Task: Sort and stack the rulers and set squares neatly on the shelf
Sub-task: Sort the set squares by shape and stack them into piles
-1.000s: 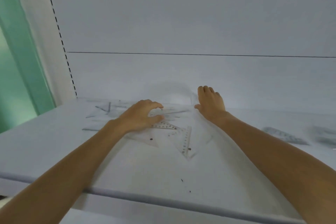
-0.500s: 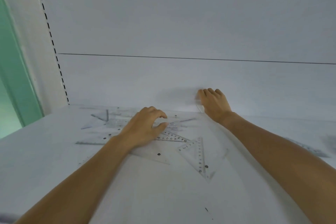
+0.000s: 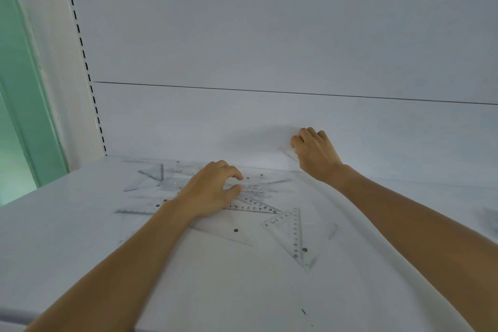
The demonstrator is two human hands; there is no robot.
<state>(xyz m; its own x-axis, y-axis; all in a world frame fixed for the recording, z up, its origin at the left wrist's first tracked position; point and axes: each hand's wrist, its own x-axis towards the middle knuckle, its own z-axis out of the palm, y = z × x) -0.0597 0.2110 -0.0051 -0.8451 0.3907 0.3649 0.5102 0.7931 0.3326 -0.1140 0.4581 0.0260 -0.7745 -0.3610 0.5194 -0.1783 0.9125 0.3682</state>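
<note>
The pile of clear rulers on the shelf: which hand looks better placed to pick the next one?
Probably the left. The left hand rests on the pile with its fingers curled round a clear ruler; the right hand is away by the back wall, seemingly holding another clear piece there.

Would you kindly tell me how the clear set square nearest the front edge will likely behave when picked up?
The set square looks thin and transparent, so probably light and fairly stiff. It lies flat on the smooth shelf, so it may slide when pushed and be awkward to lift.
</note>
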